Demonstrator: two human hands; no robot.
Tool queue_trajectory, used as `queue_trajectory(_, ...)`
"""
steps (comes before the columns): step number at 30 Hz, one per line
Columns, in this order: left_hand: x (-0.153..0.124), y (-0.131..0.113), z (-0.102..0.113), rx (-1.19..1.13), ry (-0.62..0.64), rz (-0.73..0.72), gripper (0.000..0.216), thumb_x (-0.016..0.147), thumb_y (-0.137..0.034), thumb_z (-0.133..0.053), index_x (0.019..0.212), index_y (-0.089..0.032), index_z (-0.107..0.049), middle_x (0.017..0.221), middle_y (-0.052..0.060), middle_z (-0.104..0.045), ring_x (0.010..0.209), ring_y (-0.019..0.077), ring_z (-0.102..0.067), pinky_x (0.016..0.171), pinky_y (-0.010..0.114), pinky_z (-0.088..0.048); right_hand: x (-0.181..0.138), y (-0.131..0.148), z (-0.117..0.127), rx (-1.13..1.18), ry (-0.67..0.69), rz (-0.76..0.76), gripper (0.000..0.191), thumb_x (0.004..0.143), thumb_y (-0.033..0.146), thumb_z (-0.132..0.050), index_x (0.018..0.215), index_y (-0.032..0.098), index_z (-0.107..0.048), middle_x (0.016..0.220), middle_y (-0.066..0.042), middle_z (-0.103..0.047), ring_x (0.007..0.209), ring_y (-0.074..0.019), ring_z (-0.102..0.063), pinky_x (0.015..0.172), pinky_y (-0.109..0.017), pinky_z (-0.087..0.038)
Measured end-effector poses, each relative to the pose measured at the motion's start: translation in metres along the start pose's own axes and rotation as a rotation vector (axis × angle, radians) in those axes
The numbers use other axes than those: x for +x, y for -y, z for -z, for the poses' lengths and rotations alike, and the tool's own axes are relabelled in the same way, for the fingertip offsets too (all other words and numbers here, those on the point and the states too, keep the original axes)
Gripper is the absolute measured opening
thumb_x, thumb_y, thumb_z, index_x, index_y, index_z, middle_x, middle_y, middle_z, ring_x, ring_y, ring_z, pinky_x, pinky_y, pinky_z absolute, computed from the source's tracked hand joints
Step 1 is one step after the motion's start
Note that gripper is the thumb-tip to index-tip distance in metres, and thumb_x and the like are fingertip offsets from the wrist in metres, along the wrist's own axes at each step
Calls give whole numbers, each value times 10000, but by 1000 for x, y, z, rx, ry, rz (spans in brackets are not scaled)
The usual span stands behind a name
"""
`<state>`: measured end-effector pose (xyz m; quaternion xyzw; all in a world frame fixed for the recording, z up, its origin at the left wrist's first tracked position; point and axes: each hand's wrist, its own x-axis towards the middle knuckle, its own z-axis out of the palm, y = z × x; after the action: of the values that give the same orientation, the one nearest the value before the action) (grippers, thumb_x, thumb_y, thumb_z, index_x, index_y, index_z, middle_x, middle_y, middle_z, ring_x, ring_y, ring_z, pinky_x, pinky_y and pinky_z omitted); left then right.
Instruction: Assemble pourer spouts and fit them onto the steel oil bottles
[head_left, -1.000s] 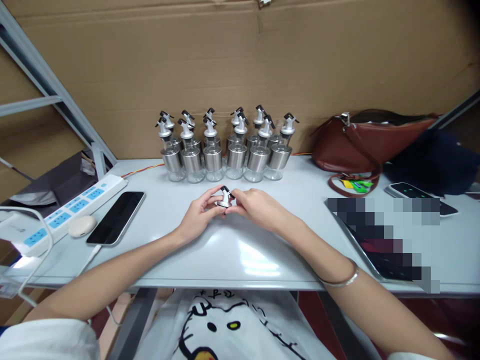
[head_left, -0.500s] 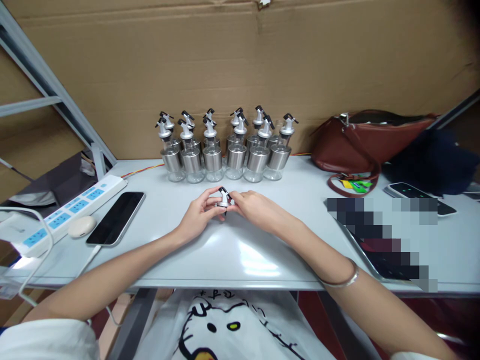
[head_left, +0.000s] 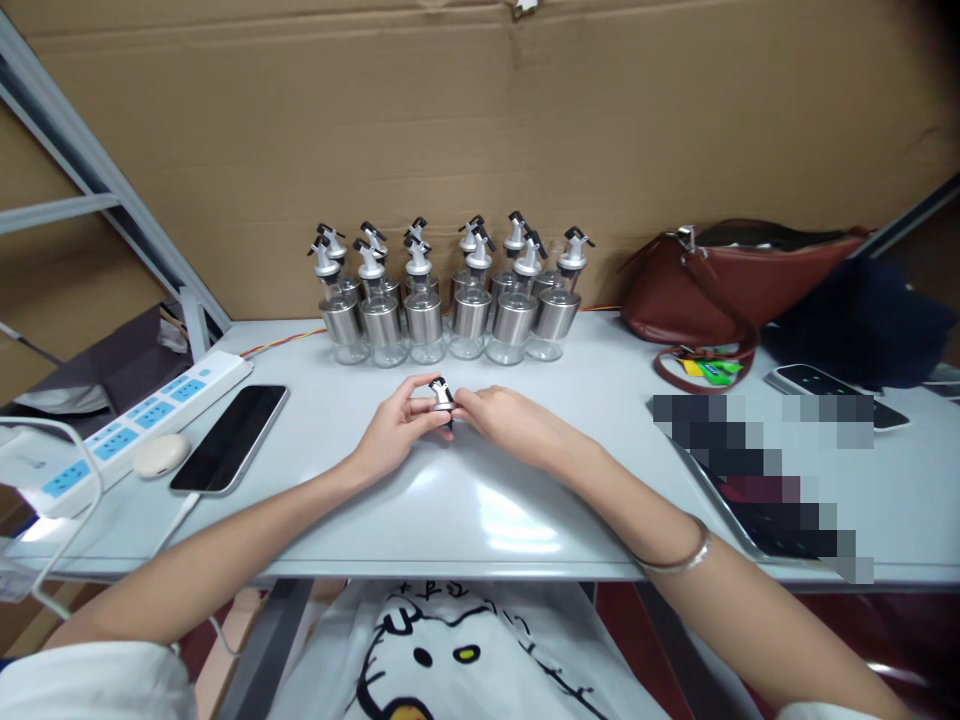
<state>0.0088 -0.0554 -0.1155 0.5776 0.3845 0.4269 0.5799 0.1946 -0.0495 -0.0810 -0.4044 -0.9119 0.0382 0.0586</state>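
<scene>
My left hand (head_left: 391, 428) grips a small silver-and-black pour spout (head_left: 442, 395) between thumb and fingers, low over the table. From the other side, my right hand (head_left: 499, 415) pinches the same spout; its fingertips partly cover the spout's right side. The spout's black flip lid faces up, and its dark stopper end points down below the fingers. Beyond my hands stand several glass oil bottles (head_left: 426, 325) with steel sleeves, in two rows. Similar silver spouts with black lids top the bottles whose necks show clearly; some back-row bottles are partly hidden.
On the left of the grey table (head_left: 337, 530) lie a phone (head_left: 231, 440), a round white case (head_left: 161, 455) and a power strip (head_left: 142, 430). At right are a brown handbag (head_left: 720, 285), a pixelated flat device (head_left: 757, 490) and another dark device (head_left: 832, 395). Cardboard (head_left: 450, 110) stands behind.
The pour spout has turned slightly between my fingers, so its black lid now looks more foreshortened. My right fingertips have shifted a little lower on it. The bottles stay put.
</scene>
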Motion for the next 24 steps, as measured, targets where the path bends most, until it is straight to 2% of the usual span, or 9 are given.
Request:
queue_trajectory(4, 3, 0, -2, -55, 8, -35, 490, 732, -332, -737, 1088, -194, -430, 835, 2, -721, 713, 148, -686, 796, 322, -512, -1, -6, 2, 164, -59, -57, 188, 972, 282, -424, 942, 151, -556, 790, -78, -689, 687, -182, -616, 590, -255, -331)
queue_trajectory(8, 3, 0, -2, -41, 12, -70, 499, 753, -290, -723, 1138, -207, -416, 909, 15, -719, 764, 150, -689, 828, 316, -494, -3, -8, 3, 327, -140, -110, 254, 965, 335, -413, 921, 155, -587, 776, -59, -675, 665, -166, -591, 616, -255, -365)
queue_trajectory(13, 2, 0, -3, -22, 15, -87, 500, 756, -232, -716, 1161, -217, -422, 928, 16, -701, 831, 153, -682, 847, 305, -479, 2, -9, -5, 465, -320, -102, 197, 935, 254, -468, 1008, 146, -615, 829, -53, -665, 710, -147, -585, 676, -252, -409)
queue_trajectory(18, 0, 4, -5, -38, 32, -108, 506, 727, -236, -750, 1125, -221, -438, 977, 25, -669, 877, 165, -678, 848, 308, -484, 7, -14, -9, 543, -379, -83, 136, 869, 137, -549, 830, 140, -679, 769, -40, -630, 701, -135, -566, 674, -245, -426)
queue_trajectory(21, 0, 4, -7, -69, 52, -86, 555, 717, -280, -773, 1149, -225, -429, 1053, 47, -655, 917, 182, -686, 862, 314, -493, 8, -15, -8, 587, -421, -131, 112, 839, 125, -593, 783, 139, -689, 753, -38, -636, 699, -140, -576, 670, -250, -437)
queue_trajectory(24, 1, 1, -7, -102, 9, -40, 543, 750, -429, -727, 1149, -207, -433, 1044, 71, -686, 840, 177, -708, 854, 331, -513, 7, -14, -9, 542, -462, -116, 163, 861, 123, -562, 837, 150, -721, 771, -50, -650, 709, -149, -591, 688, -262, -447)
